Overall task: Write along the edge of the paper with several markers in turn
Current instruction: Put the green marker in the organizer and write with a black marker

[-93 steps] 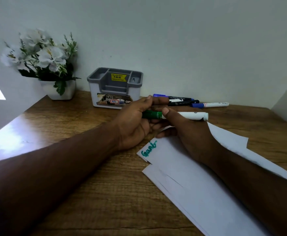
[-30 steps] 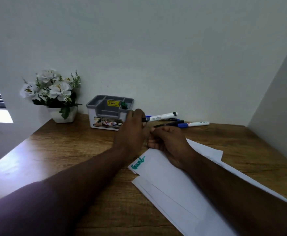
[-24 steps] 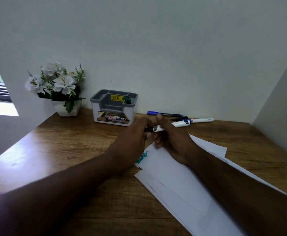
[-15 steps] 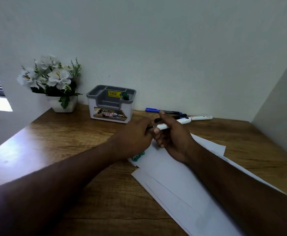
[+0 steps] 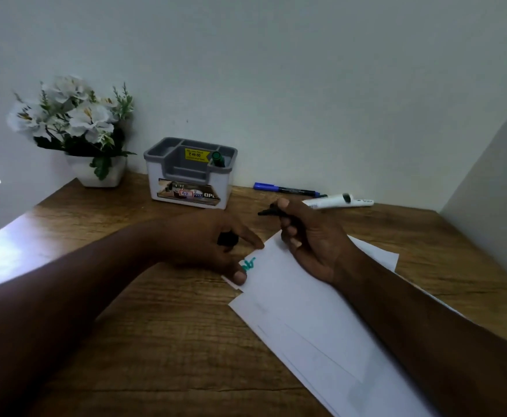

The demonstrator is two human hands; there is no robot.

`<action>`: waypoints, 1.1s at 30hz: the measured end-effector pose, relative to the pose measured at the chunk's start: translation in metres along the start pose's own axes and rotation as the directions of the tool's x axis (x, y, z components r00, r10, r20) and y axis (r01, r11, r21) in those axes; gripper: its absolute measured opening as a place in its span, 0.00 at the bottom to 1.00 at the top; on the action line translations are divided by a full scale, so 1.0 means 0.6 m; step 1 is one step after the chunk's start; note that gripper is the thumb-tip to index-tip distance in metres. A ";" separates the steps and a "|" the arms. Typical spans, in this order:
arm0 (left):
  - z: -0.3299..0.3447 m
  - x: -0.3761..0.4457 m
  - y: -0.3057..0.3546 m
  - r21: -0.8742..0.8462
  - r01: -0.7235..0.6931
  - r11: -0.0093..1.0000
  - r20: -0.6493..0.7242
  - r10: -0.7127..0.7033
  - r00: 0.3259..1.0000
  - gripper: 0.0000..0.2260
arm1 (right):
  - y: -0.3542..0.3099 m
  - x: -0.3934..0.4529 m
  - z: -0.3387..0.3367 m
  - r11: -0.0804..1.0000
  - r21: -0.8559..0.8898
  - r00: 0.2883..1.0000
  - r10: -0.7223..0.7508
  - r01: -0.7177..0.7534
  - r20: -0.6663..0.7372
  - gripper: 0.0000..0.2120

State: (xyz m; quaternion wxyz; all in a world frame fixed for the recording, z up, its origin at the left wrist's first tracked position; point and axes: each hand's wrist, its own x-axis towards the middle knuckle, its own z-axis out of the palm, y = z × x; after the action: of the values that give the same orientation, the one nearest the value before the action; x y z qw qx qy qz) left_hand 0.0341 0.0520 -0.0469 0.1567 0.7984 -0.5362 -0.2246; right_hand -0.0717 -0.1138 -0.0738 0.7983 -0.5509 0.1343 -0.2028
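White paper sheets [image 5: 300, 311] lie stacked on the wooden desk, with green writing [image 5: 249, 264] at the top sheet's left corner. My right hand [image 5: 309, 236] grips an uncapped black marker [image 5: 330, 201], white-bodied, its dark tip pointing left above the paper. My left hand [image 5: 216, 245] rests at the paper's corner, fingers curled around the marker's black cap [image 5: 227, 238], thumb on the sheet's edge. A green marker [image 5: 217, 159] stands in the grey organiser [image 5: 190, 176].
A blue marker [image 5: 285, 189] lies by the back wall, with another white marker [image 5: 363, 202] behind my right hand. A white pot of white flowers [image 5: 74, 127] stands at the back left. A side wall [image 5: 492, 176] closes off the right.
The green marker went into the organiser. My hands took up a black marker and pulled its cap off; the left hand dropped to the paper's corner with the cap.
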 end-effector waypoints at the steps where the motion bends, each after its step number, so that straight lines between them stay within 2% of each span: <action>1: -0.001 0.001 0.001 0.004 -0.003 1.000 0.005 0.003 1.000 0.27 | -0.003 0.001 -0.002 0.999 -0.025 0.999 -0.028 0.029 0.026 0.05; 3: -0.002 0.002 0.000 -0.005 -0.004 1.000 0.025 0.004 1.000 0.27 | -0.011 -0.001 -0.006 0.992 -0.109 0.993 -0.054 0.066 0.105 0.04; 7: -0.004 0.004 0.001 0.000 0.001 1.000 0.047 -0.001 0.999 0.26 | -0.019 -0.007 -0.014 0.943 -0.329 0.965 0.037 0.051 0.258 0.04; 10: -0.008 0.007 0.000 -0.002 0.003 1.000 0.069 -0.003 0.998 0.29 | -0.014 -0.007 -0.019 0.893 -0.449 0.962 0.105 0.021 0.254 0.07; 13: -0.009 0.009 0.000 0.005 -0.006 1.000 0.072 0.005 0.997 0.28 | -0.017 -0.012 -0.015 0.839 -0.537 0.967 0.060 0.085 0.247 0.06; 17: -0.007 0.013 -0.001 0.020 0.007 1.000 0.059 -0.008 0.998 0.30 | -0.016 -0.019 -0.006 0.789 -0.592 0.965 -0.008 0.166 0.260 0.05; 20: -0.006 0.014 -0.003 0.015 0.017 1.000 0.061 -0.018 0.998 0.30 | -0.012 -0.017 -0.007 0.786 -0.594 0.968 -0.024 0.173 0.250 0.06; 33: -0.008 0.014 -0.004 0.014 -0.008 1.000 0.066 0.007 0.998 0.30 | -0.007 -0.013 -0.008 0.700 -0.693 0.958 0.043 0.173 0.283 0.05</action>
State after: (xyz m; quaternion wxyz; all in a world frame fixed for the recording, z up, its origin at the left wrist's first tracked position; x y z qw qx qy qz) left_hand 0.0411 0.0454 -0.0455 0.1343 0.7897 -0.5455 -0.2464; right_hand -0.0815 -0.1155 -0.0715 0.5266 -0.8431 0.0689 -0.0841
